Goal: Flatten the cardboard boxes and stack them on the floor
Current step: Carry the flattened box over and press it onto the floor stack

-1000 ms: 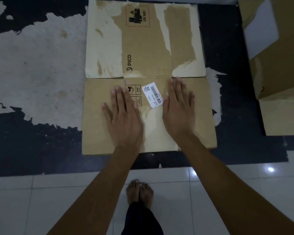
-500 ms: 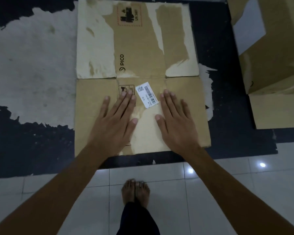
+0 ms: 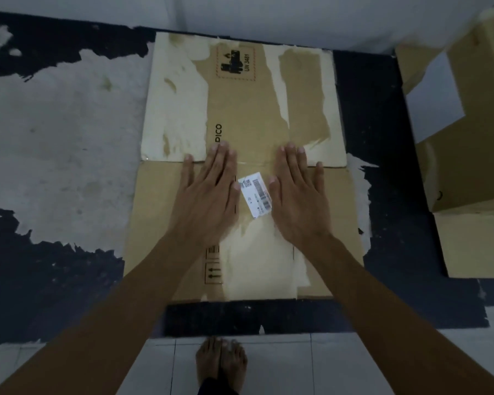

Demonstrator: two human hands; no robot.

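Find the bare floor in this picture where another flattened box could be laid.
Most room lies left of the flattened box, on the patchy floor. A dark strip separates it from the standing box at right; that side is crowded. Both hands, left hand and right hand, press the cardboard.

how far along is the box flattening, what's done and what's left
Done: the brown PICO-printed cardboard box lies flat on the dark worn floor mat. In hand: the left hand and right hand press open palms on it, either side of the white barcode label, near the fold line. Left: the brown cardboard box at the right edge is not flattened, and nothing is stacked yet.
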